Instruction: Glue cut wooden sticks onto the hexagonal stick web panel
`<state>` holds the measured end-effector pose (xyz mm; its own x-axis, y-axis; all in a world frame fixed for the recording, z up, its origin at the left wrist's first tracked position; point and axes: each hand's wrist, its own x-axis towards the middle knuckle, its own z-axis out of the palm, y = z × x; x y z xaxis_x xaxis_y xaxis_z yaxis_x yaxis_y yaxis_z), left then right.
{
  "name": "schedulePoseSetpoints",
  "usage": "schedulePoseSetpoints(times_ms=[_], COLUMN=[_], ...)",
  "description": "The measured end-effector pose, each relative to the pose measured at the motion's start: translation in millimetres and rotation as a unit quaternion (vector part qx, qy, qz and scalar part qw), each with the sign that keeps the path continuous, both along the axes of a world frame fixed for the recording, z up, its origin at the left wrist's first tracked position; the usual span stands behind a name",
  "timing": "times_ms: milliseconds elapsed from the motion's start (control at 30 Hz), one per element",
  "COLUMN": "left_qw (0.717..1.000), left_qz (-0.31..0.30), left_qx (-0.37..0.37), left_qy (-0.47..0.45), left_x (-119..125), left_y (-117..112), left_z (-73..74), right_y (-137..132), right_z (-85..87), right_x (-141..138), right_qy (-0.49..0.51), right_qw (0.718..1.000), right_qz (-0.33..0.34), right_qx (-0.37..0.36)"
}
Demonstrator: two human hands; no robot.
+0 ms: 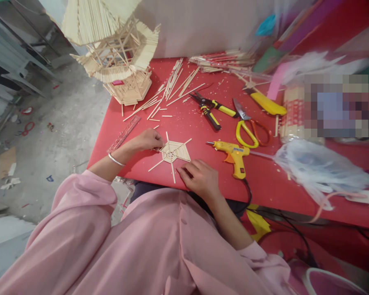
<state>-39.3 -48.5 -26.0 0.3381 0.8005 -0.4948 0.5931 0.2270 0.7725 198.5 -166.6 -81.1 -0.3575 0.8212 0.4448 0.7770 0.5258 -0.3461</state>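
Grey floor (76, 98) lies left of the red table (264, 180), where a web of sticks (173, 151) lies flat by the near edge. Set apart, the left hand (149, 139) bunches its fingers at the web's left side and the right hand (201, 176) curls just beside its near right; whether either grips anything, I cannot tell.

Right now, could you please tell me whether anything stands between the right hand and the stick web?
Nothing visible stands between the right hand and the stick web; the glue gun lies off to the right.
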Motion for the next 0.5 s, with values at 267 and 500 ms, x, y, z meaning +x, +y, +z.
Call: schedulePoseSetpoints(times_ms=[267, 500], left_qw=[0.996, 0.983], left_qz=[0.046, 0.094], left_qx=[0.076, 0.058], left_qy=[0.029, -0.148], left_x=[-6, -1], left_y=[-8, -20], left_z=[22.2, 36.2], right_y=[-2, 6], right_z=[6.8, 26.9], right_x=[4, 51], right_qy=[0.065, 0.027], right_qw=[0.998, 0.974], right_qz=[-0.007, -0.208], right_qx=[0.018, 0.088])
